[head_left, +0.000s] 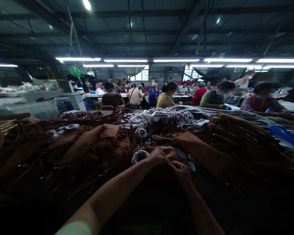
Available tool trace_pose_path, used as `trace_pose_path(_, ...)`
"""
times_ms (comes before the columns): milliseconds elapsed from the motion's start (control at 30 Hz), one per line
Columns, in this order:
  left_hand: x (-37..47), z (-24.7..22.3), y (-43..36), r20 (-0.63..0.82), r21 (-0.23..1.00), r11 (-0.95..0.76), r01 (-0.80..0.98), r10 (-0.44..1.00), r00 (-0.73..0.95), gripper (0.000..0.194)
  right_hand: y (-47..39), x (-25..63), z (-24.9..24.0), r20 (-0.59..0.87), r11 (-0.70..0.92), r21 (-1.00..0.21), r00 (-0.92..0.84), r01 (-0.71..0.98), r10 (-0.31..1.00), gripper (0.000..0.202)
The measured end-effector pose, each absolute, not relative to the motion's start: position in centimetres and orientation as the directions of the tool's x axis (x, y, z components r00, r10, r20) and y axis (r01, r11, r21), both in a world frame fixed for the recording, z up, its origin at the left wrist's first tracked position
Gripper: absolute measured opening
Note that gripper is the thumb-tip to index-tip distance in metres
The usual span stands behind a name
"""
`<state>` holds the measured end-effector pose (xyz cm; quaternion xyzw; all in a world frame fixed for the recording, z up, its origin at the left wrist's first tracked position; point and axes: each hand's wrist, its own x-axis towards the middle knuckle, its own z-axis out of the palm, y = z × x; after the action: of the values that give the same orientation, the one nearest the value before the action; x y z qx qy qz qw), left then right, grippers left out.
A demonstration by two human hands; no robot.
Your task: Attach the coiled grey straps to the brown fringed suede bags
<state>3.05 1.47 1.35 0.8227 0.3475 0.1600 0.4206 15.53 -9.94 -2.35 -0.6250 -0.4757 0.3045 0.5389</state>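
Observation:
In the middle of the head view, my left hand (159,158) and my right hand (180,170) meet, fingertips pinched together at the near edge of a brown suede-like bag (170,152). The exact spot between the fingers is too dark and small to make out. Close by my left wrist lies a roll wrapped in whitish material (139,156). To the left are brown fringed pieces (88,143) in a heap. A flat brown flap (202,151) slants away on the right of my right hand.
Across the table's far side runs a pile of grey-white wrapped straps (161,116). Stacked brown pieces with gold-coloured metal edging (240,130) rise at the right, beside a blue object (287,136). Several co-workers sit beyond, one in a dark brown top (112,100).

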Motion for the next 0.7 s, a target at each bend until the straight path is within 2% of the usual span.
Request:
trace_pose_path(67,3.1,1.7,1.0,-0.011,0.764,-0.428,0.483,0.74,0.673,0.022,-10.2,15.7,-2.4,0.121,0.036,-0.971,0.356,0.235,0.926,0.043)
trace_pose_path(100,3.1,1.9,0.6,0.042,0.72,-0.472,0.509,0.761,0.647,0.022,-10.3,15.9,-2.5,0.121,0.048,-0.976,0.342,0.214,0.932,0.045)
trace_pose_path(200,3.3,2.4,-0.8,0.312,0.532,-0.643,0.55,0.753,0.579,0.019,-10.7,16.7,-2.7,0.136,0.093,-0.985,0.32,0.145,0.937,0.047)
trace_pose_path(233,3.5,2.5,-1.1,0.366,0.507,-0.67,0.542,0.737,0.568,0.018,-10.8,17.1,-2.7,0.136,0.093,-0.986,0.341,0.138,0.93,0.048)
trace_pose_path(267,3.7,2.4,-1.4,0.377,0.527,-0.674,0.518,0.732,0.567,0.017,-10.8,17.4,-2.5,0.133,0.084,-0.986,0.377,0.144,0.917,0.048)
trace_pose_path(333,4.4,2.1,-1.4,0.276,0.686,-0.586,0.432,0.758,0.591,0.016,-10.8,17.9,-1.9,0.131,0.054,-0.983,0.465,0.176,0.876,0.047)
trace_pose_path(433,5.3,0.9,-0.5,0.082,0.922,-0.305,0.238,0.756,0.65,0.015,-10.3,18.2,-0.6,0.092,0.047,-0.995,0.606,0.09,0.79,0.048)
trace_pose_path(500,5.6,0.2,0.1,0.072,0.967,-0.215,0.135,0.744,0.665,0.013,-9.7,18.1,-0.1,0.035,0.097,-0.994,0.679,-0.053,0.733,0.055)
trace_pose_path(567,5.5,-0.3,0.4,0.12,0.972,-0.223,0.078,0.748,0.653,0.012,-9.0,18.0,0.2,0.017,0.162,-0.977,0.713,-0.136,0.701,0.061)
trace_pose_path(700,4.9,-0.3,0.2,0.178,0.966,-0.256,0.033,0.754,0.632,0.008,-8.2,18.3,0.2,0.122,0.208,-0.978,0.729,-0.028,0.673,0.059)
